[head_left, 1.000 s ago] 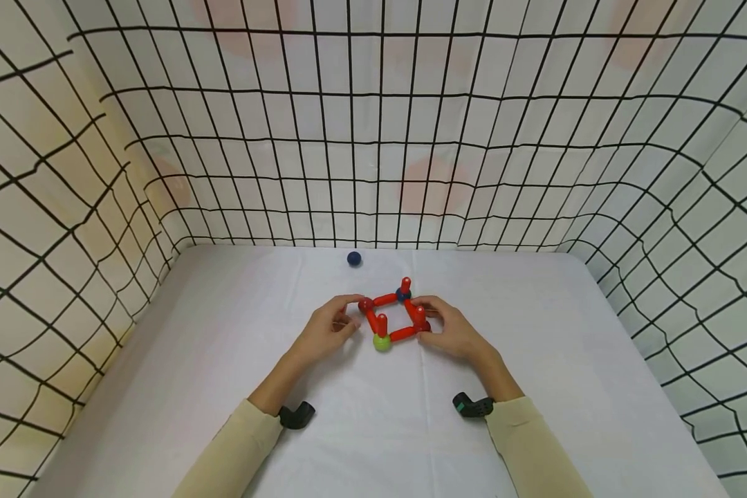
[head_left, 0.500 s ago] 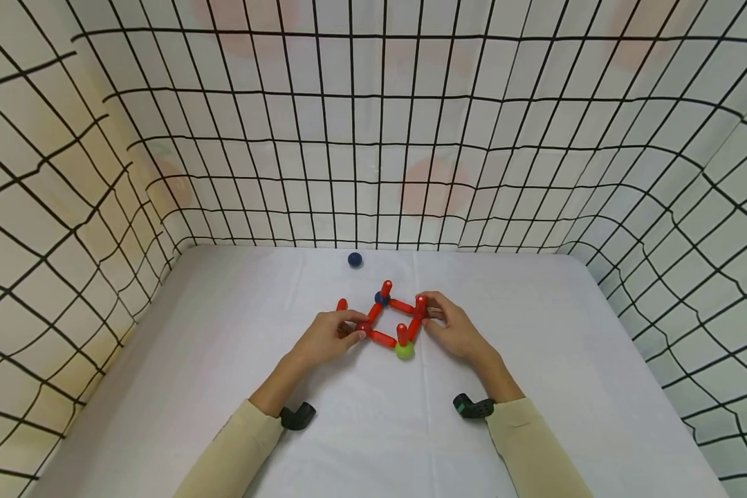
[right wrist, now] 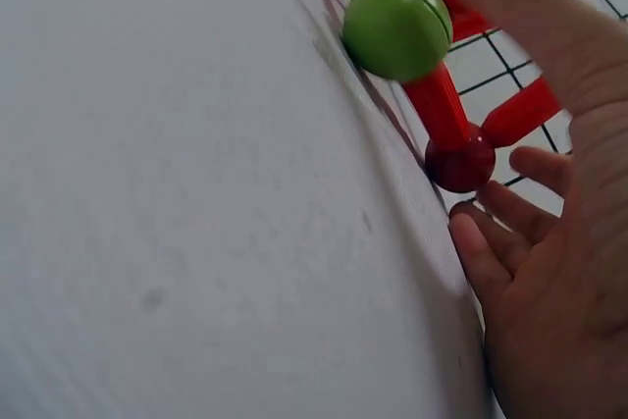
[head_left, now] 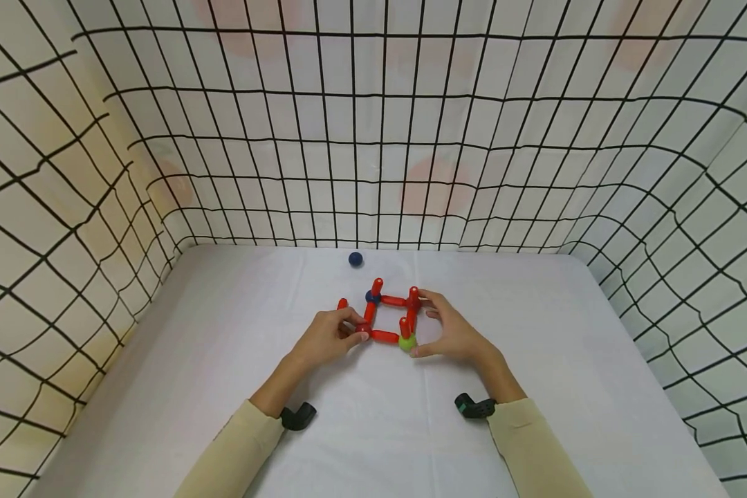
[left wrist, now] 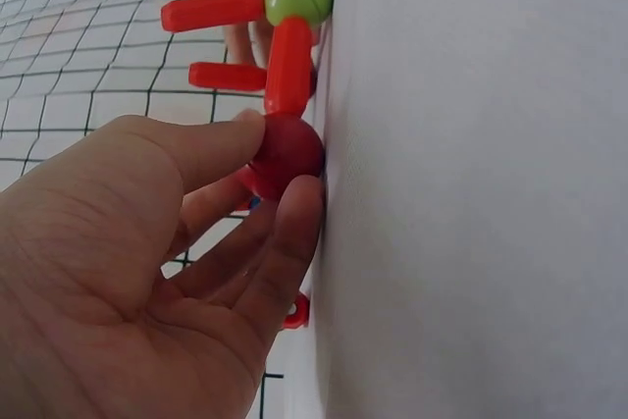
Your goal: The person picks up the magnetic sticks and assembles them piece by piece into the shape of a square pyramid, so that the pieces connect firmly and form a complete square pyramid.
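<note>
A square frame of red sticks (head_left: 384,337) joined by balls lies on the table, with sticks standing up at several corners. My left hand (head_left: 326,337) pinches the red ball (left wrist: 288,156) at its near left corner between thumb and fingers. Spread along the right side, my right hand (head_left: 457,332) has its thumb by the green ball (head_left: 407,342) and its fingers near the red ball (right wrist: 460,158) at the far right corner; contact is hard to tell. The far left corner is a blue ball (head_left: 373,297).
A loose dark blue ball (head_left: 355,259) lies near the table's back edge. Just beyond my left hand shows the end of another red stick (head_left: 342,303), partly hidden. Black netting (head_left: 380,142) over white cloth surrounds the white-covered table (head_left: 373,443) at the back and sides.
The frame has turned, bringing the green ball to the near right and the blue ball to the far left. My left hand has taken hold of a red ball; my right fingers have spread.
</note>
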A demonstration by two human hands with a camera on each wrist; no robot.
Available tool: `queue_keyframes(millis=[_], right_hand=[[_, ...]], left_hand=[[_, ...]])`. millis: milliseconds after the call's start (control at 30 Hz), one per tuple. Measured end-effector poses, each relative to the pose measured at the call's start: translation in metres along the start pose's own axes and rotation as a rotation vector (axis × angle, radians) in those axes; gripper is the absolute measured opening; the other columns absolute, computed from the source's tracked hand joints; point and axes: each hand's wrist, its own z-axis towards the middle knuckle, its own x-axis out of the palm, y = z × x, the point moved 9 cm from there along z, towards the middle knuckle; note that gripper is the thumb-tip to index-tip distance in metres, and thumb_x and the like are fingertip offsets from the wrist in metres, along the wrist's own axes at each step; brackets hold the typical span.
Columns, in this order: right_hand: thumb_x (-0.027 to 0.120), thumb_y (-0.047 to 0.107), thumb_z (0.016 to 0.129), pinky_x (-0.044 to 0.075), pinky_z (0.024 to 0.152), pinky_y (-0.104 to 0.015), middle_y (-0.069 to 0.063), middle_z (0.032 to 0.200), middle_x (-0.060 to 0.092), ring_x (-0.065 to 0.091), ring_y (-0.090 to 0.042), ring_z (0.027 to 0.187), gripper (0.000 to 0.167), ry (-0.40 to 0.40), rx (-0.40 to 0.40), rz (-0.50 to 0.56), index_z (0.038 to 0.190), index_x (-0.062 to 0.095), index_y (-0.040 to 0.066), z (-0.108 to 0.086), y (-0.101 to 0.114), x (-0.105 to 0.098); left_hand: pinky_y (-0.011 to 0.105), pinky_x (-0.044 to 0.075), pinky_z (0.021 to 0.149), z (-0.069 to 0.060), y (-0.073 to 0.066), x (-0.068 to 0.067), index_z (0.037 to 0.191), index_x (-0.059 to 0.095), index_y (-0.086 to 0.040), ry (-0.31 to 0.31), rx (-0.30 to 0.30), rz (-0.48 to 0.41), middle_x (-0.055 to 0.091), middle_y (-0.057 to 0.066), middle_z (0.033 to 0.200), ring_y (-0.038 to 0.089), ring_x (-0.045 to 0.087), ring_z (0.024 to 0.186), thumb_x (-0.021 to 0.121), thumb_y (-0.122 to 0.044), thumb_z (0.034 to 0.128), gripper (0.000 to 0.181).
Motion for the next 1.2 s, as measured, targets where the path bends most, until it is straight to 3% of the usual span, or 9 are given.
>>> queue_keyframes(millis=[133,267,500,667,867,1033,1200], right_hand=[[0.095,0.047,0.068,0.040,0.119,-0.049,-0.004,0.162,0.037,0.043,-0.030,0.146,0.118,-0.012,0.043,-0.084,0.160,0.027,0.023,0.000,-0.002,0.002],[0.095,0.042,0.070,0.039,0.120,-0.049,-0.003,0.163,0.038,0.045,-0.030,0.146,0.113,-0.038,0.060,-0.081,0.160,0.030,0.022,0.000,-0.004,0.001],[0.094,0.039,0.073,0.038,0.121,-0.049,-0.001,0.166,0.034,0.040,-0.028,0.148,0.112,-0.002,0.030,-0.049,0.162,0.028,0.025,0.000,-0.006,0.009],[0.093,0.041,0.073,0.038,0.121,-0.048,0.000,0.167,0.032,0.039,-0.027,0.150,0.114,-0.017,0.014,-0.059,0.163,0.025,0.027,0.002,-0.004,0.006],[0.091,0.043,0.074,0.037,0.121,-0.050,-0.003,0.168,0.030,0.039,-0.031,0.150,0.112,-0.005,0.045,-0.064,0.163,0.025,0.024,0.002,-0.004,0.005],[0.091,0.042,0.075,0.036,0.122,-0.050,-0.004,0.169,0.029,0.039,-0.032,0.150,0.111,-0.004,0.051,-0.069,0.163,0.026,0.024,0.003,-0.004,0.006],[0.090,0.042,0.076,0.036,0.122,-0.051,-0.006,0.169,0.029,0.039,-0.034,0.150,0.110,-0.005,0.036,-0.069,0.163,0.026,0.023,0.002,-0.002,0.006]], left_hand=[[0.025,0.059,0.078,0.001,0.000,0.002,0.108,0.073,-0.018,0.019,-0.014,-0.009,0.075,-0.004,0.101,0.010,0.069,0.085,0.080,-0.027,0.0917,0.020],[0.026,0.059,0.078,0.003,0.002,-0.002,0.108,0.073,-0.019,0.007,-0.033,-0.007,0.075,-0.006,0.100,0.009,0.069,0.086,0.077,-0.031,0.0937,0.020],[0.028,0.056,0.076,0.001,0.019,-0.032,0.104,0.072,-0.021,-0.153,-0.144,0.004,0.072,-0.007,0.091,0.011,0.066,0.081,0.075,-0.032,0.0955,0.015],[0.031,0.058,0.074,0.003,0.029,-0.048,0.112,0.070,-0.014,-0.224,-0.207,-0.001,0.073,0.002,0.102,0.018,0.067,0.084,0.078,-0.033,0.0929,0.028],[0.030,0.058,0.076,0.010,0.041,-0.046,0.111,0.069,-0.012,-0.209,-0.263,0.049,0.071,0.004,0.102,0.019,0.068,0.089,0.082,-0.038,0.0885,0.037],[0.029,0.056,0.073,0.014,0.045,-0.042,0.101,0.070,-0.012,-0.229,-0.263,0.064,0.071,0.001,0.090,0.019,0.066,0.084,0.085,-0.034,0.0853,0.032],[0.035,0.059,0.082,0.015,0.043,-0.040,0.107,0.072,-0.010,-0.221,-0.257,0.070,0.074,0.003,0.091,0.017,0.068,0.084,0.083,-0.028,0.0880,0.028]])
